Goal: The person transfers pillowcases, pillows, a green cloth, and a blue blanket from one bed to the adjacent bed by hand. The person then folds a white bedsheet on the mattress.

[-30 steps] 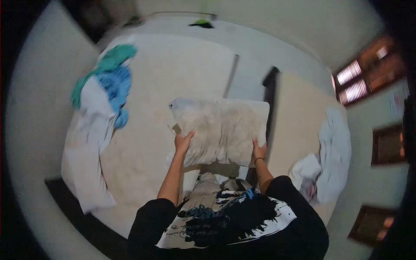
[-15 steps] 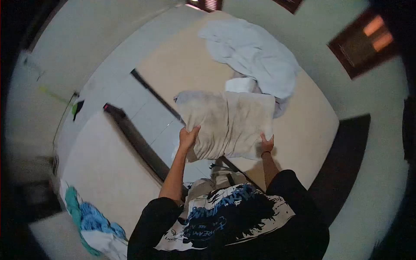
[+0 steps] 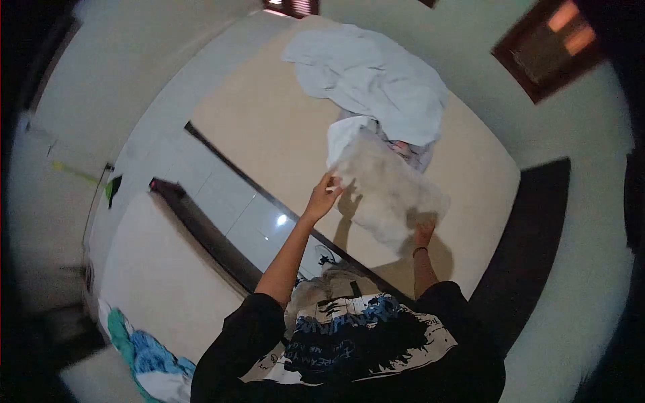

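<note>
A stained off-white pillow [image 3: 390,185], blurred by motion, hangs tilted over the beige mattress [image 3: 470,235]. My left hand [image 3: 325,195] is at its upper left edge, thumb and fingers apart, with a shadow beside it on the pillow and mattress. At the pillow's lower right is my right hand [image 3: 423,230]; its fingers are smeared and their hold is unclear. Just beyond the pillow lie a white cloth [image 3: 344,134] and a crumpled pale blue sheet [image 3: 376,74].
A second mattress [image 3: 161,262] with a dark bed edge [image 3: 201,228] is at the left, bearing blue and green cloth [image 3: 151,352]. Tiled floor [image 3: 242,215] runs between the beds. A dark headboard [image 3: 531,235] stands at the right.
The view has turned from between the beds toward the right bed. The pillow, earlier level between both hands, is now tilted and farther forward, and my left hand's fingers have spread.
</note>
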`<state>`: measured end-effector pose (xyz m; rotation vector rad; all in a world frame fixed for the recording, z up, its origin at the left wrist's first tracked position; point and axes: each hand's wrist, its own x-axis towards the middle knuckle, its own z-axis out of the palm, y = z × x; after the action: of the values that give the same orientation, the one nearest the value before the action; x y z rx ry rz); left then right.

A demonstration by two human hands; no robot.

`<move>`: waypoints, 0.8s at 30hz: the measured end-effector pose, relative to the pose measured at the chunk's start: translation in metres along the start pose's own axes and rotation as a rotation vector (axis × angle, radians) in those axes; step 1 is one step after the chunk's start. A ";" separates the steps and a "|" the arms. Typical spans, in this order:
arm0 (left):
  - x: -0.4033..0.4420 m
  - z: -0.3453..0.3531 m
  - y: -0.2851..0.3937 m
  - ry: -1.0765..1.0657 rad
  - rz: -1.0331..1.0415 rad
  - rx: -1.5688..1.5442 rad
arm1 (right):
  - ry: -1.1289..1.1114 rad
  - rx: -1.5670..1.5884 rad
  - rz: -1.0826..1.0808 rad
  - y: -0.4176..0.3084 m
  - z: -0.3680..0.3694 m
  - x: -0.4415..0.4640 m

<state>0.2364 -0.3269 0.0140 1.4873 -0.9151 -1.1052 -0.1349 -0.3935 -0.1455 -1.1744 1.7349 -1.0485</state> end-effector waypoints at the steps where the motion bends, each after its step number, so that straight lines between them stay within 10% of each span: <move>1: -0.005 -0.009 -0.013 -0.006 0.009 -0.006 | -0.118 0.134 0.000 -0.004 0.015 0.001; 14: -0.361 -0.204 -0.089 1.101 -0.292 -0.078 | -1.340 -0.233 0.316 -0.103 0.289 -0.243; 24: -0.680 -0.099 -0.119 1.978 -0.355 -0.439 | -2.123 -0.616 0.023 -0.080 0.298 -0.558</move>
<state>0.1344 0.3632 0.0243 1.5165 0.9201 0.2914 0.3128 0.0579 -0.0947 -1.4811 0.1801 0.8747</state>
